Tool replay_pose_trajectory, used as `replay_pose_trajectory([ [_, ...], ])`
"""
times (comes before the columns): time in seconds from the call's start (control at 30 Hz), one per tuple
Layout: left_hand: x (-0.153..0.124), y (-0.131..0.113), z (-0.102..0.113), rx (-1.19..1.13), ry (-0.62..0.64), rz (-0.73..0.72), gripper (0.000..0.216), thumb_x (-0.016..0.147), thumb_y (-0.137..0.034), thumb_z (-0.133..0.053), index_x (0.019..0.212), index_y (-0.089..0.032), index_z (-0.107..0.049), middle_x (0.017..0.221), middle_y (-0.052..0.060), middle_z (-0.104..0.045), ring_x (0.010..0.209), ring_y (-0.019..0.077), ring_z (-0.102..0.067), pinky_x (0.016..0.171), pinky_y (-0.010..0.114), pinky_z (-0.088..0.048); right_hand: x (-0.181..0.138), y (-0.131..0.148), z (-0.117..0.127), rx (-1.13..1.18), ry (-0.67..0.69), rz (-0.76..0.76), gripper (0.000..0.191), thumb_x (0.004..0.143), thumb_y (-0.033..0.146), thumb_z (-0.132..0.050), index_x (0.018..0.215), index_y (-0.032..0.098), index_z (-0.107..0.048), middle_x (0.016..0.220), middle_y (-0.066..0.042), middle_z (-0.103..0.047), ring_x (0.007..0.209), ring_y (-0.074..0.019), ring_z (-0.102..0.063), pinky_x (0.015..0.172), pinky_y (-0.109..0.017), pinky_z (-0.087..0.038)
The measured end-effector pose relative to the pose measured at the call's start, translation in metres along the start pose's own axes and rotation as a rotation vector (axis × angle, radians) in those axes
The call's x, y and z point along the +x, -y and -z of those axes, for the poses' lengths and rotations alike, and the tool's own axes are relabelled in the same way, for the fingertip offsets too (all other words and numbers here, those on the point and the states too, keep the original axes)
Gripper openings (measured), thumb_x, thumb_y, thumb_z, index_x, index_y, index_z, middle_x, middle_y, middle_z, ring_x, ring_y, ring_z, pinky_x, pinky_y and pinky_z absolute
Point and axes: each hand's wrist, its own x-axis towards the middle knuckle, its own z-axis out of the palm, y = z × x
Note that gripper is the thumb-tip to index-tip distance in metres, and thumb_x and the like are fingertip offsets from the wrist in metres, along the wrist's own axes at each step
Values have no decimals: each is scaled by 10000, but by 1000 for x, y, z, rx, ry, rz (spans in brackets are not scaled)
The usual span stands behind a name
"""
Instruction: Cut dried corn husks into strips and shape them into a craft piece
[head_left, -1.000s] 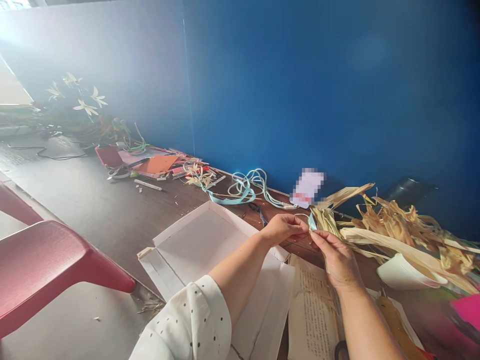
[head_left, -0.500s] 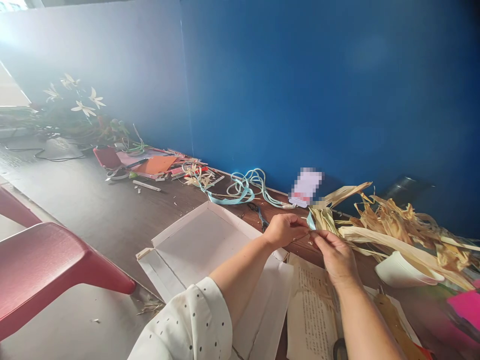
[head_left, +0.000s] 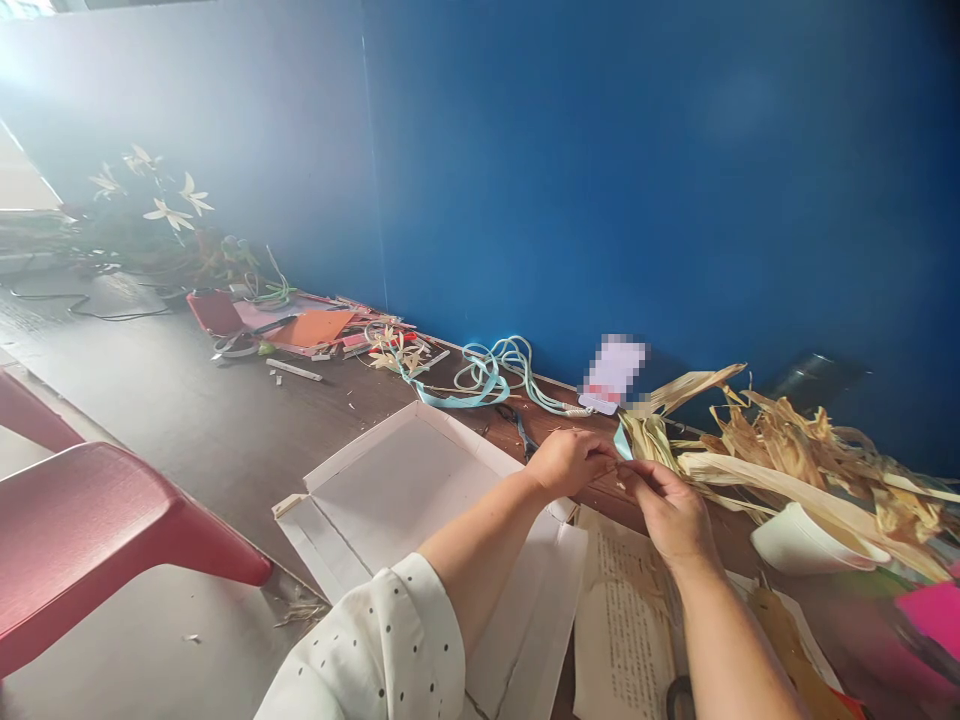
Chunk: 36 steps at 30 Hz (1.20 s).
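Observation:
My left hand and my right hand meet fingertip to fingertip above the table, each closed in a pinch. Whatever sits between the fingers is too small to make out. Just behind the fingertips lie a bit of light blue ribbon and some pale corn husks. Beside my left hand, a pair of dark scissors rests on the wood, partly hidden. Under my left forearm is a shallow white cardboard box lid. A printed sheet lies below my right wrist.
Dried husks and a tipped white cup are at the right. Along the blue wall lie a blue cord and coloured paper scraps. Husk flowers stand far left; a red chair is at the near left.
My fingertips have shifted very slightly against each other, both hands staying pinched together in the same place. Everything else on the table stays where it was.

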Motion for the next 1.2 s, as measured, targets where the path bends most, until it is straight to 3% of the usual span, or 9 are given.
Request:
replay_pose_trajectory([
  [0.4, 1, -3, 7, 218, 139, 46, 207, 895, -208, -527, 974, -150, -709, 1010, 68, -721, 954, 187, -637, 883, 269, -486, 3, 0, 4, -90, 33, 11, 367, 789, 571, -614, 838, 233, -748, 765, -82, -761, 760, -311, -696, 720, -452, -518],
  [0.53, 1, -3, 9, 302, 214, 20, 237, 914, -225, -496, 994, -136, -701, 1029, 103, -717, 967, 217, -641, 887, 306, -496, 3, -1, 3, -97, 73, 74, 289, 776, 503, -645, 893, 257, -741, 866, -74, -778, 816, -302, -709, 777, -458, -524],
  [0.67, 0, -6, 11, 371, 292, 24, 244, 910, -216, -493, 1041, -138, -684, 1061, 111, -712, 1001, 234, -640, 906, 331, -496, 1, -1, 0, -114, 139, 130, 176, 779, 430, -657, 840, 293, -748, 827, -56, -777, 770, -291, -708, 729, -431, -535],
  [0.87, 0, -5, 14, 368, 354, 28, 216, 864, -159, -515, 984, -147, -694, 999, 98, -720, 927, 229, -653, 843, 317, -510, 1, -7, -1, -138, 184, 160, 98, 745, 368, -685, 785, 305, -749, 769, -48, -772, 699, -286, -702, 649, -395, -538],
  [1.2, 1, -1, 14, 307, 396, -1, 163, 797, -81, -570, 845, -162, -702, 921, 87, -717, 845, 217, -642, 782, 301, -500, 3, -10, -3, -138, 246, 192, 74, 713, 334, -689, 752, 305, -744, 769, -46, -773, 700, -286, -711, 649, -402, -555],
])
